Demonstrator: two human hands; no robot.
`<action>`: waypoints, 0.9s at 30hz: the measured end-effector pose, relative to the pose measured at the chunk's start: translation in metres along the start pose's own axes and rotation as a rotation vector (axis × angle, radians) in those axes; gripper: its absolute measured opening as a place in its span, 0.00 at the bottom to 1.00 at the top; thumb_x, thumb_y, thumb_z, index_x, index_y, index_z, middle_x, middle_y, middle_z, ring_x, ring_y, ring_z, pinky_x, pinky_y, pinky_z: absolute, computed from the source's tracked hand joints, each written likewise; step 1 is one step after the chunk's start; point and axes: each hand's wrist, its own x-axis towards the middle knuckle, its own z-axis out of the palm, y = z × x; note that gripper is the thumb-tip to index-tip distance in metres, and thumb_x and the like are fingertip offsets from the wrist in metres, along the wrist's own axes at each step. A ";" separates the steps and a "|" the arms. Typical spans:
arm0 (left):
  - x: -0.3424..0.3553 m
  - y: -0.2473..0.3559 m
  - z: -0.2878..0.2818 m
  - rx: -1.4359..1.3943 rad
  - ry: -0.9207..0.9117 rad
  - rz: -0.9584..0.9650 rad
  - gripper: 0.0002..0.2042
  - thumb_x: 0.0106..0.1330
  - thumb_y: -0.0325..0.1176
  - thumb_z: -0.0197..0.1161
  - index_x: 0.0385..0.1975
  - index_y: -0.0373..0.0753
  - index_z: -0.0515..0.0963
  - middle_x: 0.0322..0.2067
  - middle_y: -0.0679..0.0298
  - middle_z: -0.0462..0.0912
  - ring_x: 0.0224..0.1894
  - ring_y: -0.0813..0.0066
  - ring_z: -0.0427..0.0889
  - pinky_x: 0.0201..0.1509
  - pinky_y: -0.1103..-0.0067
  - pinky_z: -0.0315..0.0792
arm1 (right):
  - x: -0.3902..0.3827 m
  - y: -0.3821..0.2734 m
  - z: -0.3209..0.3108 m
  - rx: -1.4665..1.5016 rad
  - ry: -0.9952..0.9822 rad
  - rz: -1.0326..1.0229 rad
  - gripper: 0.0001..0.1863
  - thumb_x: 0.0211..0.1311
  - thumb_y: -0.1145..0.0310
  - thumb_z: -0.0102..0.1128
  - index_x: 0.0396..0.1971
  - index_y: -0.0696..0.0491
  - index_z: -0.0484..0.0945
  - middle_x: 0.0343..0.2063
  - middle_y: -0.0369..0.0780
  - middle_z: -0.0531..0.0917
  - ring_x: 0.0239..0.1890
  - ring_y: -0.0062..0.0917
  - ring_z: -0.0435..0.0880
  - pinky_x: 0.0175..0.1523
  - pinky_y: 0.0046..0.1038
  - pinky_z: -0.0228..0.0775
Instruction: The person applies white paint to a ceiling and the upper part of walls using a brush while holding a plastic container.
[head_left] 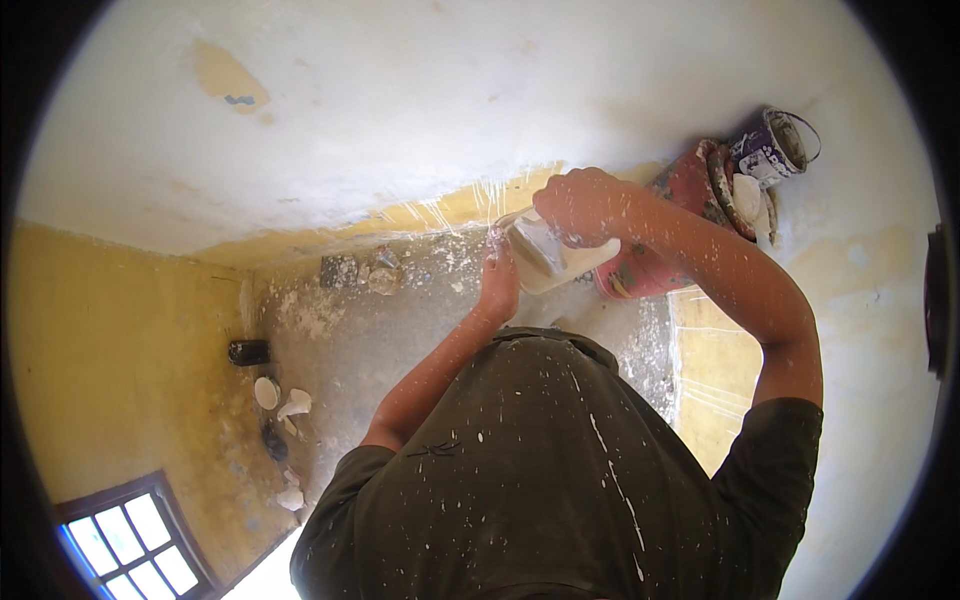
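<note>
My left hand (pixel 500 278) grips the left edge of a shallow off-white plastic container (pixel 578 266) in front of my chest. Over the container is my right hand (pixel 580 205), its fingers closed around a flat, wide, pale tool (pixel 541 246), perhaps a paintbrush. The tool's lower part lies inside the container, and my fist hides its handle. White specks dot my right arm and the dark shirt.
A white-coated wall (pixel 380 110) rises ahead, with a dripped yellow strip along its foot. At right, a red drum (pixel 650 270) stands beside a purple-and-white paint bucket (pixel 775 145). A dark cylinder (pixel 249 352) and a white bowl (pixel 267 392) lie along the left yellow wall. White splashes mark the floor (pixel 340 330).
</note>
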 end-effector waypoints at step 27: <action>-0.004 -0.003 -0.005 -0.034 0.147 0.041 0.33 0.69 0.57 0.36 0.64 0.36 0.53 0.61 0.54 0.60 0.59 0.65 0.63 0.59 0.69 0.60 | -0.004 0.006 0.018 -0.254 0.154 -0.098 0.04 0.48 0.74 0.59 0.25 0.54 0.81 0.28 0.43 0.81 0.36 0.33 0.83 0.36 0.32 0.75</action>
